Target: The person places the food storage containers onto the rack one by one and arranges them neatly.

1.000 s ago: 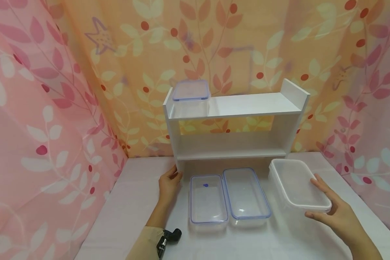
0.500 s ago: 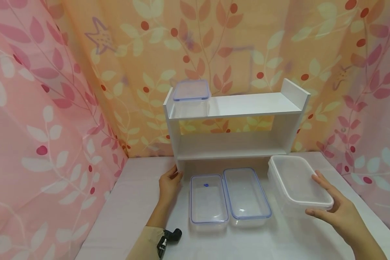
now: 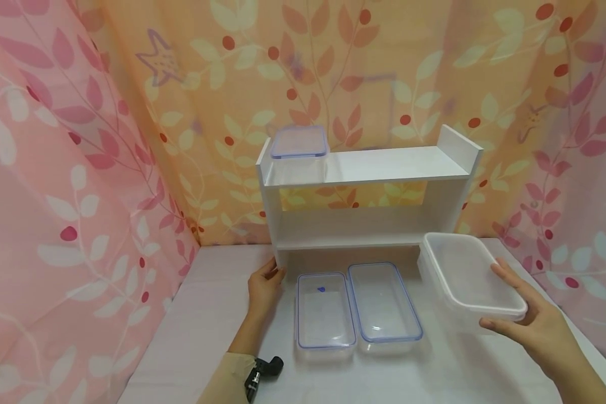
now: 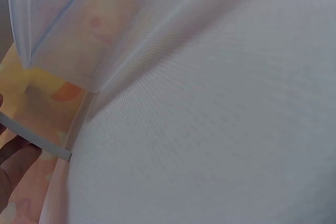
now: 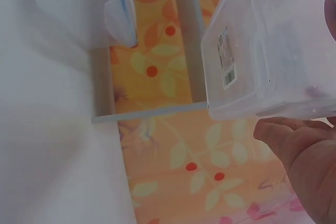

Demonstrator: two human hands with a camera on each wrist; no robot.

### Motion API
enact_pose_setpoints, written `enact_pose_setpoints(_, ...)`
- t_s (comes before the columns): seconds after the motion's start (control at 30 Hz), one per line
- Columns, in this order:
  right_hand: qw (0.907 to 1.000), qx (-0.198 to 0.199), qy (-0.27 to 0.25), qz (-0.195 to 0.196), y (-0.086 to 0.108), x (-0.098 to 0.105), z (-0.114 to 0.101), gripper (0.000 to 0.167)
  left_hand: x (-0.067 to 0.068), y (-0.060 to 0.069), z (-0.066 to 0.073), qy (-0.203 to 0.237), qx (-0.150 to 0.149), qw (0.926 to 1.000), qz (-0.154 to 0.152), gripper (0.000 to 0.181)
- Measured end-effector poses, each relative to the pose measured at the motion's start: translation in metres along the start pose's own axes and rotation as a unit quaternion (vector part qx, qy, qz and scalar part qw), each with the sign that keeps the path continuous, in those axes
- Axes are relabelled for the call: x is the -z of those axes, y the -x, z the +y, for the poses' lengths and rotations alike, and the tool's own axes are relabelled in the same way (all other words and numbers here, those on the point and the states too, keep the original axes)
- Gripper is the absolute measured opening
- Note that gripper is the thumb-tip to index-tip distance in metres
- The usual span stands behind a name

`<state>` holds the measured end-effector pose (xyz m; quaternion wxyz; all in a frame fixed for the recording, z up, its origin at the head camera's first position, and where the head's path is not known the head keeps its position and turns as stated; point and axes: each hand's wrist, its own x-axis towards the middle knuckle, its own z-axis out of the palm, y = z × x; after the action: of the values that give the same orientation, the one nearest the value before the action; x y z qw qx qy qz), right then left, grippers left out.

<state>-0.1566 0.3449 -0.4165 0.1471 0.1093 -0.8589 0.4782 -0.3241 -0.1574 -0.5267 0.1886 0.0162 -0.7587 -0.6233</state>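
My right hand (image 3: 540, 322) grips the near right end of a clear plastic food container (image 3: 467, 275) with a white-rimmed lid, thumb and fingers on opposite sides. In the right wrist view this food container (image 5: 236, 61) is raised off the table, its barcode label showing. At the foot of the white two-tier shelf (image 3: 399, 163), my left hand (image 3: 264, 292) pinches the left side panel. The left wrist view shows fingers (image 4: 21, 163) against the edge of that panel (image 4: 44, 144). Its thumb is mostly cut off there.
Two clear containers with blue-rimmed lids, a left one (image 3: 325, 314) and a right one (image 3: 386, 306), stand side by side on the white-covered table (image 3: 202, 325). Another blue-rimmed container (image 3: 299, 143) sits at the left end of the upper shelf. Patterned curtains (image 3: 207, 185) surround the table.
My right hand has lifted the white-lidded container up off the table and slightly to the right. The left hand stays at the shelf's side panel.
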Motion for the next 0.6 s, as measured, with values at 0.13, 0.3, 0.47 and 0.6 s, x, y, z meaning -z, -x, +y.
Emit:
enact_pose_setpoints(0.13, 0.9999, 0.004, 0.016, -0.001, -0.002, 0.003, -0.008, 0.098, 0.0, -0.001, -0.001, 0.0, -0.004, 1.0, -0.001, 0.045)
enact_pose_setpoints(0.3, 0.9997, 0.002, -0.021, -0.01, -0.006, 0.005, -0.015, 0.098, 0.0, -0.001, -0.001, 0.003, -0.006, 1.0, -0.005, 0.046)
enact_pose_setpoints(0.47, 0.9914, 0.0, -0.129, -0.02, -0.012, 0.007, -0.021, 0.097, 0.0, 0.0, -0.002, 0.005, 0.0, 1.0, -0.005, 0.046)
enact_pose_setpoints(0.6, 0.9915, 0.005, -0.129, -0.013, -0.018, 0.01, -0.027, 0.096, 0.001, -0.001, -0.002, 0.003, -0.003, 1.0, -0.006, 0.044)
